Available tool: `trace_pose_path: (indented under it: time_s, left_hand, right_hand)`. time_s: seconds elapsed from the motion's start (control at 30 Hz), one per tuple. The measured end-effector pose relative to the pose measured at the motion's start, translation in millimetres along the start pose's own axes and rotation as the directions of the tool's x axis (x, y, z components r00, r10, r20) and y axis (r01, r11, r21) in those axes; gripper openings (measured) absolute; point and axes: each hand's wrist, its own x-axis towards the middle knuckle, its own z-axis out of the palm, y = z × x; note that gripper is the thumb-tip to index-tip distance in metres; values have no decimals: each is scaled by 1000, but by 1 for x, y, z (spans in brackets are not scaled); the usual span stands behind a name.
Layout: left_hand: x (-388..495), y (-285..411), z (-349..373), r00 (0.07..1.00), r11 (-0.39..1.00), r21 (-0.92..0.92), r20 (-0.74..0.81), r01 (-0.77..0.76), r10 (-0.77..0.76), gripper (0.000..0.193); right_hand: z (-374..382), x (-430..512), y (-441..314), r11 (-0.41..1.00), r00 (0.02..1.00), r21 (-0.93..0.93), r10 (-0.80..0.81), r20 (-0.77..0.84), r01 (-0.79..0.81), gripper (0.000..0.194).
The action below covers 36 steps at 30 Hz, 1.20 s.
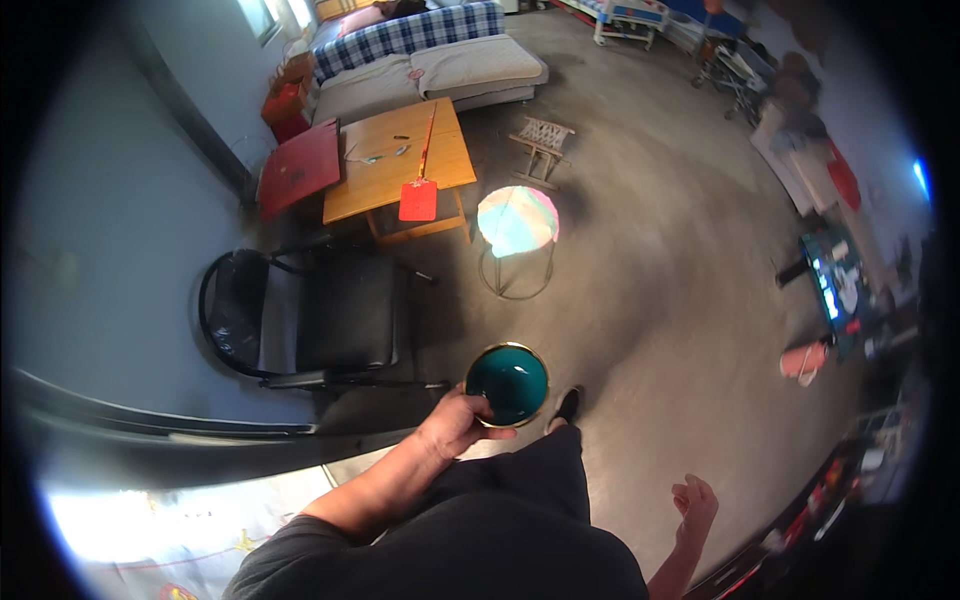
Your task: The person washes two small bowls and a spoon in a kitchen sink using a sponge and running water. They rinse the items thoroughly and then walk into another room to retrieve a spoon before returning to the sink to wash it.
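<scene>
My left hand (455,427) grips the near left edge of a round bowl (514,382), with the thumb over the rim. The bowl is glossy dark teal inside, has a gold-coloured rim, and tilts its mouth up towards me. Nothing shows inside it but shine and shadow. Off to my right side hangs my right hand (696,501), its fingers loosely curled and nothing visible in them. Below the bowl, one dark shoe (569,405) of mine is on the concrete floor (637,315).
A black folding chair (345,311) stands at the left. Ahead are a round stool (517,219) with a patchwork cover, a small woven folding stool (544,139), and a wooden table (397,161) bearing a red fly swatter (418,201). A sofa (480,67) lies beyond.
</scene>
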Motion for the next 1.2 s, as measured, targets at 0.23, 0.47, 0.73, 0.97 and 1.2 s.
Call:
trace_pose_path:
  time_s: [0.23, 0.47, 0.73, 0.97, 1.2]
  left_hand:
    - [88, 86, 22, 957, 929, -271, -210, -251, 197, 36]
    - [121, 160, -30, 807, 780, -410, -556, -473, 197, 37]
    - [217, 278, -156, 717, 679, -496, -694, -541, 64, 39]
    - [236, 341, -235, 570, 609, -528, -808, -592, -148, 56]
    - [235, 348, -277, 430, 520, -528, -849, -672, -306, 49]
  right_hand:
    - [129, 225, -152, 964, 920, -63, -225, 321, 258, 22]
    - [422, 301, -293, 919, 674, -103, -200, 711, 381, 22]
    - [847, 281, -304, 949, 377, -181, 73, 923, 260, 24]
    - [1176, 276, -236, 936, 556, -353, 288, 779, 9, 21]
    - [1290, 275, -205, 943, 761, -330, 189, 621, 35, 20]
